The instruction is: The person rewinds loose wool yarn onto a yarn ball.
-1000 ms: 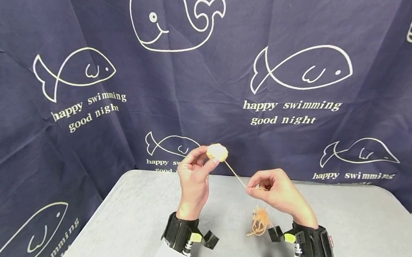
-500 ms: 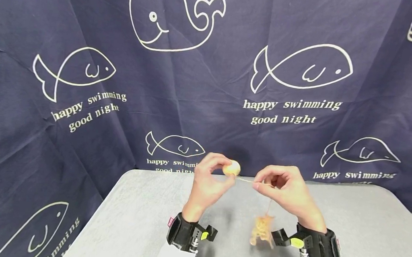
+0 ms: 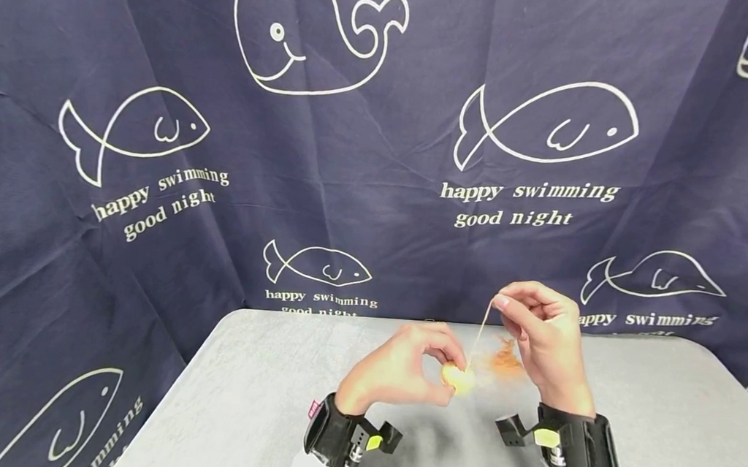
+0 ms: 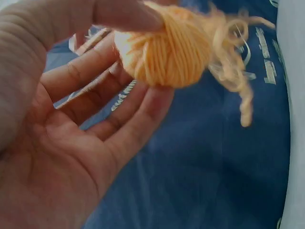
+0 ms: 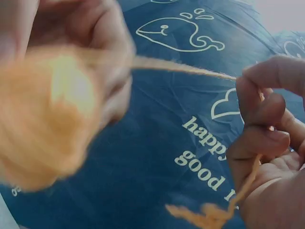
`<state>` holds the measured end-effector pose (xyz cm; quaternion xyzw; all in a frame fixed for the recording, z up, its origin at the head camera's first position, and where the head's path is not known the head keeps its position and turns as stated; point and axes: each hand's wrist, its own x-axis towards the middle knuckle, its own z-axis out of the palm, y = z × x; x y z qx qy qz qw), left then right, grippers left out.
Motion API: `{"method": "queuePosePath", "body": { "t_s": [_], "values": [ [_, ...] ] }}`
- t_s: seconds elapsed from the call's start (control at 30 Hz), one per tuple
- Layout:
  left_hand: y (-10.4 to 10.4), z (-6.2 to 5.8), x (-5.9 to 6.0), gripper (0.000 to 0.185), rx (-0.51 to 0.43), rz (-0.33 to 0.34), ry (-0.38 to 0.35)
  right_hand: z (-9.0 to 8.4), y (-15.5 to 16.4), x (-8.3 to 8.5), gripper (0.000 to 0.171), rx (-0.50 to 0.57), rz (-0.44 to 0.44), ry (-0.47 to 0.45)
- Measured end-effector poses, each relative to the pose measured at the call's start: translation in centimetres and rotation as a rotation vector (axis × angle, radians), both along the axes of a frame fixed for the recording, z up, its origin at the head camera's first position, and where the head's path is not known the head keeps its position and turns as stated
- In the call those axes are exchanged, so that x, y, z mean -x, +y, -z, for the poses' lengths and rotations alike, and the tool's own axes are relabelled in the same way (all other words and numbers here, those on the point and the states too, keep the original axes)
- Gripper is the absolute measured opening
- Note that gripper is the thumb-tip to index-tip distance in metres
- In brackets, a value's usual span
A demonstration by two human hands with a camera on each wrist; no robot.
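Note:
My left hand [image 3: 403, 368] holds a small ball of yellow-orange yarn [image 3: 458, 379] between thumb and fingertips, low over the table. Wound strands show on the ball [image 4: 167, 52] in the left wrist view. A taut strand of yarn [image 3: 481, 330] rises from the ball to my right hand [image 3: 547, 335], which pinches it between thumb and index finger, higher and to the right. In the right wrist view the strand runs on through the curled fingers of the right hand [image 5: 271, 124]. Below it hangs a loose tangle of yarn [image 3: 505, 357], blurred by motion.
A light grey table [image 3: 243, 384] lies under both hands. Behind it hangs a dark blue curtain [image 3: 380, 161] with white fish and whale drawings. Each wrist wears a black strap with a small camera mount [image 3: 517, 429].
The left hand has come down and to the right with the ball, turning over. My right hand has risen and moved right, drawing the strand steeply upward. The tangle swings.

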<state>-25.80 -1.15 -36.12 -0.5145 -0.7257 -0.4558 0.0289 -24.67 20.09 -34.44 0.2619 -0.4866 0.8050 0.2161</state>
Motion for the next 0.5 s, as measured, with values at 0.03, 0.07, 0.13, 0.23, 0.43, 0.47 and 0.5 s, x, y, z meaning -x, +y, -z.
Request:
{"method": "queuePosePath", "body": {
  "t_s": [0.03,0.07,0.13,0.23,0.43,0.47,0.5],
  "values": [
    [0.0,-0.1,-0.1,0.032,-0.014,0.035,-0.010,0.1,0.0,0.1,0.024,0.017,0.005,-0.012],
    [0.1,-0.3,-0.3,0.032,-0.033,0.073,-0.023,0.2,0.0,0.2,0.023,0.022,0.017,-0.033],
    [0.0,-0.6,-0.5,0.032,-0.088,0.151,-0.066,0.4,-0.1,0.5,0.019,0.003,0.046,-0.076],
    [-0.2,-1.2,-1.0,0.031,-0.191,0.255,-0.126,0.8,-0.1,0.9,0.013,-0.086,0.102,-0.147],
    [-0.8,-1.9,-1.0,0.032,-0.460,0.333,-0.186,1.5,-0.3,1.4,0.005,-0.317,0.122,-0.217],
    [-0.9,-1.9,-0.9,0.032,-0.521,0.331,-0.197,1.6,-0.3,1.4,0.006,-0.360,0.120,-0.219],
    [-0.9,-1.9,-0.8,0.032,-0.587,0.325,-0.206,1.7,-0.3,1.4,0.007,-0.402,0.118,-0.217]
  ]
}}
